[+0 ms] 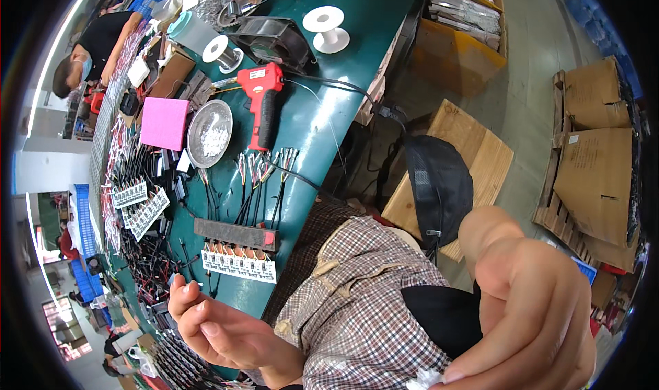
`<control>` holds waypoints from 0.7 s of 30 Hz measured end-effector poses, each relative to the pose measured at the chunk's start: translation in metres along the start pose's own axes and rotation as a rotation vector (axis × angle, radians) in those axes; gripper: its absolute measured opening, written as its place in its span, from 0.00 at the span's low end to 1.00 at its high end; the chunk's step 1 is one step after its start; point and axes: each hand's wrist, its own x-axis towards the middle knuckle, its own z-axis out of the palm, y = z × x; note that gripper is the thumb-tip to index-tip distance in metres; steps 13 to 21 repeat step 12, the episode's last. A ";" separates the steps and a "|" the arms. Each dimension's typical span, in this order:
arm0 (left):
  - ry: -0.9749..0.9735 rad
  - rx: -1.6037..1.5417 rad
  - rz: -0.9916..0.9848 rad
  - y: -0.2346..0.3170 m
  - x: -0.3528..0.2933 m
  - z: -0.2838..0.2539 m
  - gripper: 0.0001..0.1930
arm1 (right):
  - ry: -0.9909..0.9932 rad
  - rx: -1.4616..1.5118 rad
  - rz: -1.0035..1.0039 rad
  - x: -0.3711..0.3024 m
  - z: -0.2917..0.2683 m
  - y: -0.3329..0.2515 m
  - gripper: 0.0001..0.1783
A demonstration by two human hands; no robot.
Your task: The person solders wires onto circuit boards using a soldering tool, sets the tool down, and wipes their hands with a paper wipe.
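My left hand (230,335) is raised above the table's near edge, palm up, with loosely curled fingers and nothing in them. Large and close at the lower right, my right hand (532,314) has its fingers bent together around a crumpled white wad that looks like tissue (424,379); most of the wad is out of view. Beyond the left hand lies a white circuit board strip (239,264) beside a dark bar (235,234). Black cables (257,191) with bared, coloured wire ends extend past the bar. A red and black soldering gun (262,105) lies farther back.
Around the green table (343,67) are a metal dish (210,134) with white bits, a pink sponge (165,123), solder spools (325,29) and a black fan (274,43). A wooden stool (473,150) holds a black bag (439,187). Another person (96,50) works at the far left.
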 end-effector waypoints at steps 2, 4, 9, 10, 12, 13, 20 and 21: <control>-0.009 0.008 0.002 0.001 0.001 0.003 0.15 | -0.154 0.115 0.222 0.005 -0.013 -0.014 0.17; -0.013 0.015 0.027 0.002 0.002 0.009 0.14 | 0.073 -0.056 0.021 -0.012 0.013 -0.001 0.16; -0.037 0.028 0.042 0.001 0.005 0.014 0.14 | -0.011 -0.029 -0.430 0.008 -0.016 0.035 0.14; -0.054 0.050 0.052 -0.001 0.005 0.015 0.14 | 0.056 -0.108 -0.364 0.002 -0.015 0.029 0.14; -0.068 0.069 0.053 -0.003 0.005 0.013 0.15 | 0.119 -0.186 -0.310 -0.008 -0.010 0.019 0.14; -0.068 0.069 0.053 -0.003 0.005 0.013 0.15 | 0.119 -0.186 -0.310 -0.008 -0.010 0.019 0.14; -0.068 0.069 0.053 -0.003 0.005 0.013 0.15 | 0.119 -0.186 -0.310 -0.008 -0.010 0.019 0.14; -0.068 0.069 0.053 -0.003 0.005 0.013 0.15 | 0.119 -0.186 -0.310 -0.008 -0.010 0.019 0.14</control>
